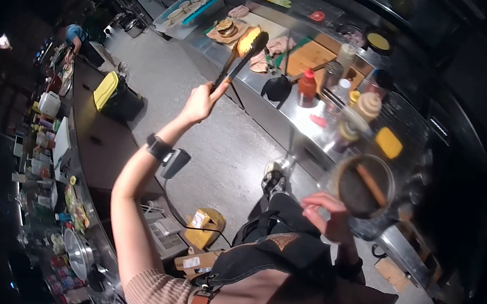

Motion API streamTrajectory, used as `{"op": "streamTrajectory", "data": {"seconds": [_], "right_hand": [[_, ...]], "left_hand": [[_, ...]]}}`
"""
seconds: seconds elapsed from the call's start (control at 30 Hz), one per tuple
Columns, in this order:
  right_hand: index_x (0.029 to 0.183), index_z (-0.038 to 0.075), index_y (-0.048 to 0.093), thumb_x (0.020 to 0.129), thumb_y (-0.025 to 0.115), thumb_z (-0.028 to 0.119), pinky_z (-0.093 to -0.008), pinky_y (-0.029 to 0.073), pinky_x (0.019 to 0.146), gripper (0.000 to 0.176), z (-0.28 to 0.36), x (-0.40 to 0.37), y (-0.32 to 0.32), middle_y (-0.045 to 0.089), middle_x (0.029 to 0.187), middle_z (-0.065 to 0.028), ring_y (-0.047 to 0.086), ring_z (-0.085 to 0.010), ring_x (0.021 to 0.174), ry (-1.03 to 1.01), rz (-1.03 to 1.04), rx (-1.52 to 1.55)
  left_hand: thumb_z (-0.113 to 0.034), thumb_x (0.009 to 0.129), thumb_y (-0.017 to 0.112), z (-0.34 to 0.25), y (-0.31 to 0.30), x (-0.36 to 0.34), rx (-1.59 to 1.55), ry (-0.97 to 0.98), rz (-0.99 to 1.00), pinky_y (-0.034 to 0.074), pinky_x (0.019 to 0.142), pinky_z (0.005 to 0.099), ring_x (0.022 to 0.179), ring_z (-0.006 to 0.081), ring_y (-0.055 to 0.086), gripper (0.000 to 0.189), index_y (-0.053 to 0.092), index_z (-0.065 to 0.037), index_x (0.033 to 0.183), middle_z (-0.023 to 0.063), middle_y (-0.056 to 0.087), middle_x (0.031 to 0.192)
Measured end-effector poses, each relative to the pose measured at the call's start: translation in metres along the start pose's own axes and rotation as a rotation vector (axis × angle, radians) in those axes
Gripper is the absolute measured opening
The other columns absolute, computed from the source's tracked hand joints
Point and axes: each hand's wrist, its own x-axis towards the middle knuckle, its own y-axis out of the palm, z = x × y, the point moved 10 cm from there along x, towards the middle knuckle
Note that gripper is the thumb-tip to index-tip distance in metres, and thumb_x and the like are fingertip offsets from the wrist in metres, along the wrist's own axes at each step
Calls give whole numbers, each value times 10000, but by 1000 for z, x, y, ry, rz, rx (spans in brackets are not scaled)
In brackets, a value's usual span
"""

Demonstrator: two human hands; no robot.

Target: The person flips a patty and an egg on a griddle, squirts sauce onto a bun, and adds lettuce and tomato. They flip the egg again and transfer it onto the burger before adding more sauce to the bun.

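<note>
My left hand point(200, 102), with a dark watch on the wrist, is closed round the handle end of black tongs point(242, 65). At the tongs' tips is a bright yellow piece of food with brown edges point(248, 41), over the front of the steel counter. Just beyond it, browned round food point(226, 28) lies on brown paper. My right hand point(327, 214) hangs near my waist, its fingers loosely bent and apart, with nothing visible in them. Beside it is a round clear-rimmed container point(392, 190) with a brown stick-shaped thing inside.
Along the counter stand a red squeeze bottle point(306, 89), other bottles, a wooden board point(308, 59) and a black-headed utensil point(276, 88). A plastic tub point(177, 25) sits at the far end. Behind me are a yellow-lidded bin point(119, 96), a second worktop and another person point(76, 36).
</note>
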Motion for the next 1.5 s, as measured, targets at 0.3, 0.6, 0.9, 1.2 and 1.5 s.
{"op": "streamTrajectory", "data": {"seconds": [0.3, 0.6, 0.9, 1.2, 1.5], "right_hand": [[1097, -41, 597, 861, 576, 27, -258, 483, 737, 247, -92, 202, 36, 616, 964, -95, 610, -139, 795, 144, -133, 194], [1117, -8, 561, 954, 457, 248, -310, 480, 767, 321, -211, 271, 45, 610, 853, -97, 579, -150, 787, 484, -616, 748], [1349, -95, 253, 780, 597, 562, -490, 314, 1067, 935, -266, 303, 16, 358, 1355, -270, 407, -390, 1228, -403, -1212, 2267], [1094, -47, 524, 625, 749, 109, -521, 455, 931, 543, -304, 304, -32, 558, 1070, -195, 538, -357, 1021, -897, -1387, 2433], [1253, 24, 413, 833, 646, 208, -560, 402, 987, 514, -169, 401, -37, 510, 1195, -154, 497, -345, 1141, -410, -1468, 829]], "left_hand": [[-527, 870, 513, 137, 66, 210, 381, 65, 19, 483, 800, 498, 932, 507, 562, 677, 452, 113, 1083, 377, 529, 1032], [-413, 892, 535, 165, 98, 323, 380, 344, 154, 472, 777, 482, 897, 458, 569, 580, 439, 118, 1102, 331, 548, 985], [-434, 868, 572, 163, 67, 369, 269, 511, 289, 456, 811, 483, 971, 484, 530, 744, 349, 150, 1270, 349, 494, 1071], [-380, 848, 622, 182, -18, 366, 31, 406, 262, 446, 841, 468, 1026, 465, 511, 763, 288, 99, 1339, 324, 470, 1151], [-189, 837, 633, 247, -78, 363, -151, 303, 82, 412, 877, 425, 1013, 381, 510, 671, 299, 77, 1355, 247, 476, 1095]]}}
